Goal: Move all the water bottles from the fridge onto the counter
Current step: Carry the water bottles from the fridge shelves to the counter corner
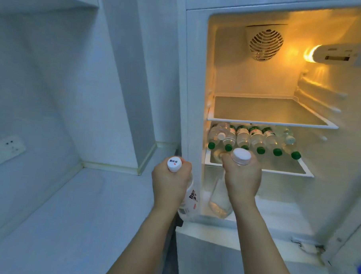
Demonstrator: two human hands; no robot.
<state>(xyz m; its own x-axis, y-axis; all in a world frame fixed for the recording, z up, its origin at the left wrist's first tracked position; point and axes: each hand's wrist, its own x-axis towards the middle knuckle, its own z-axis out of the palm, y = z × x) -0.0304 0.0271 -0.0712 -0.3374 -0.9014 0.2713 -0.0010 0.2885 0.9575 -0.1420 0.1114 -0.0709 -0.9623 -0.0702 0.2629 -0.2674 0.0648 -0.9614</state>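
Both hands are clamped on upright white-capped water bottles: left hand with its bottle at the fridge's edge, nearest the bare worktop lying left; right hand grips its bottle inside the fridge, green-capped bottles lying on the shelf behind

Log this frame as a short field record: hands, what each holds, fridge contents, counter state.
left hand: grips white-capped labelled bottle by the neck, at the fridge's left edge
right hand: grips white-capped clear bottle by the neck, in front of the fridge opening
fridge lower shelf: row of lying bottles, mostly green-capped
fridge upper shelf: bare
counter: no bottles set down yet
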